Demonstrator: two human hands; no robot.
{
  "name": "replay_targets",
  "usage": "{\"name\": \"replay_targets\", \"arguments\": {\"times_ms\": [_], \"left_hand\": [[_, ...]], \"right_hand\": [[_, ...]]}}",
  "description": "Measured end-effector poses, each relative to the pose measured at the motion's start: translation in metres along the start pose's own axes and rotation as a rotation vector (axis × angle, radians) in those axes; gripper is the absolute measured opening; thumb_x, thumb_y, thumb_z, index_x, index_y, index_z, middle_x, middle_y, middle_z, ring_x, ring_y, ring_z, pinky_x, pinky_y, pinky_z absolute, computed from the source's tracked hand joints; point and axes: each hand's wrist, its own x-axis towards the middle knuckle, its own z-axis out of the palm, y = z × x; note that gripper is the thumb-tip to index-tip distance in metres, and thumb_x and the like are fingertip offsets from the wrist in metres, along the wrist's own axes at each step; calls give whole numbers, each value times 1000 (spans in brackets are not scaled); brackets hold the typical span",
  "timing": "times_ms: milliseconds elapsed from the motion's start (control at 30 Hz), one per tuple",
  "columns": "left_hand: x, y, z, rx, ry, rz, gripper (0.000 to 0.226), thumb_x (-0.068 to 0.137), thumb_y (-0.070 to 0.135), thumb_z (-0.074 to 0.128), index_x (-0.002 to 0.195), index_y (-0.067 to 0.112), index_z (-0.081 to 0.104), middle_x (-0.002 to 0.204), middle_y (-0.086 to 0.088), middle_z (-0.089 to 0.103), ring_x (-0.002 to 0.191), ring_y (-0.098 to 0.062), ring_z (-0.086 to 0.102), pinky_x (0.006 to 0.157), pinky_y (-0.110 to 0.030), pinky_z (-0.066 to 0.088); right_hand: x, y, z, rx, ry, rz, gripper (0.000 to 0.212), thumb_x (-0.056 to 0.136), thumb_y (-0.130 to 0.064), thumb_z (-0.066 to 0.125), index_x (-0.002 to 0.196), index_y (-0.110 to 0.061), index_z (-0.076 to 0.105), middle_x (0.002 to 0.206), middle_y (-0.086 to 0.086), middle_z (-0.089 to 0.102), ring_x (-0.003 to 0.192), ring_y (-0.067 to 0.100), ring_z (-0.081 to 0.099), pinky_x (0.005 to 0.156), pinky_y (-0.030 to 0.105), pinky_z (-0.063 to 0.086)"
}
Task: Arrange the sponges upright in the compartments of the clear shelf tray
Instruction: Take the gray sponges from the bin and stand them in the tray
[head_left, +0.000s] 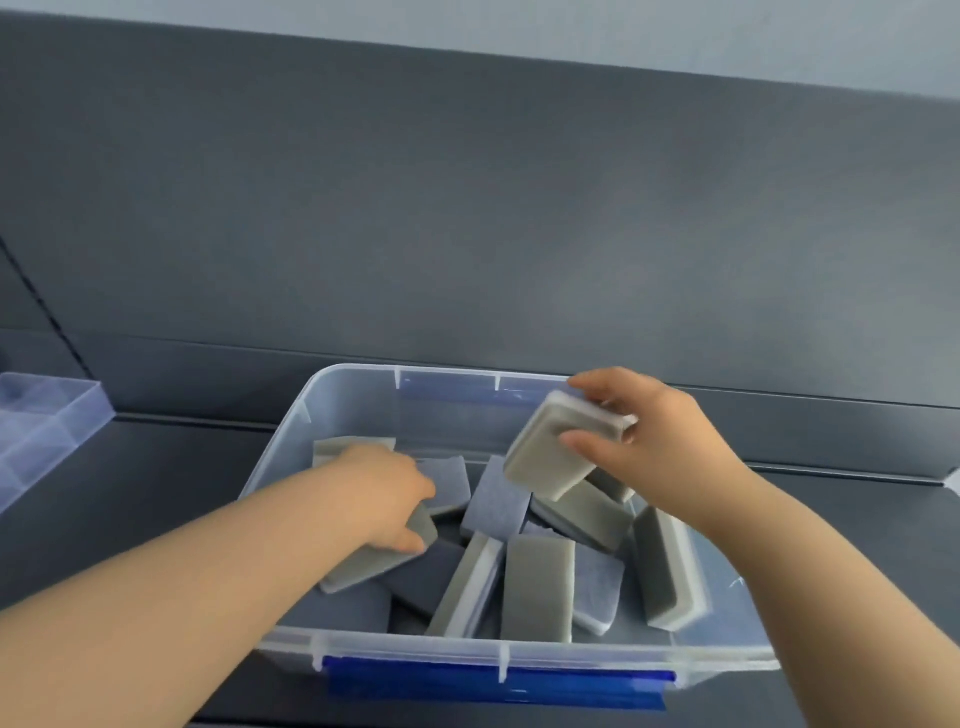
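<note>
A clear storage bin (395, 647) with a blue front latch (493, 688) sat on the dark table (156, 467), holding a jumble of grey-and-white sponges (537, 587). The right hand (660, 441) pinched 1 tilted sponge (550, 452) between thumb and fingers, raised above the bin's far right corner. The left hand (384, 493) reached into the bin's left half and gripped a 2nd sponge (374, 564), which seemed to rest on the pile, though the hand hid its far end. The clear shelf tray (47, 421) lay well left of the bin, cut off by the frame edge.
</note>
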Motion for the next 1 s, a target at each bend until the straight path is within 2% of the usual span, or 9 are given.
{"name": "replay_targets", "arguments": {"times_ms": [133,233,333,467,533,633,733,867,1000], "left_hand": [[9,0,2,-153,-145,65,72,84,59,52,144,29,27,137,-4,44,120,-25,46,92,-35,42],[10,-5,6,-322,-118,84,78,80,57,61,145,34,24,138,0,41,121,-22,44,95,-33,40],[5,-12,8,-472,40,99,71,80,49,65,141,40,28,128,8,44,115,-14,46,92,-29,40],[-8,-31,14,-826,355,26,56,82,36,66,130,48,39,110,20,45,105,-4,48,88,-22,40],[-12,-41,18,-1123,459,-23,48,83,31,68,123,47,44,110,18,51,105,-4,52,83,-14,41],[-16,-48,19,-1417,470,-77,36,89,31,61,121,43,49,111,16,52,99,8,49,67,-5,39],[-14,-49,18,-1554,472,-57,34,92,29,57,123,40,50,116,9,52,105,4,48,76,-13,43],[-12,-48,12,-1710,510,-69,37,92,25,57,128,34,48,116,4,57,113,-10,53,88,-32,51],[-15,-43,6,-1640,500,-21,38,90,26,59,126,35,48,114,11,54,105,3,52,76,-13,47]], "right_hand": [[-6,3,0,265,58,118,33,79,-24,71,106,-36,56,97,-13,58,85,-1,57,58,4,42],[-6,7,6,382,73,177,28,80,-25,69,106,-32,59,96,-6,61,84,12,63,65,19,53],[-3,9,10,374,91,218,30,81,-29,67,110,-30,58,98,-2,61,79,15,65,73,34,56],[0,8,14,443,105,239,37,85,-22,64,118,-32,50,96,2,55,80,19,64,62,22,56],[0,7,19,484,78,249,41,87,-17,60,119,-38,46,91,2,51,82,20,60,66,27,57],[3,5,34,644,52,283,27,90,-15,56,108,-35,55,90,6,52,87,20,58,75,38,58],[6,1,51,664,-2,296,16,85,-20,63,100,-24,56,98,12,59,91,23,63,77,39,57],[9,1,64,395,-165,327,38,71,-26,77,95,-16,49,94,7,61,86,24,65,80,40,55],[12,-5,66,379,-304,319,67,69,-26,78,120,-31,36,105,-2,59,94,14,62,82,35,54]]}}
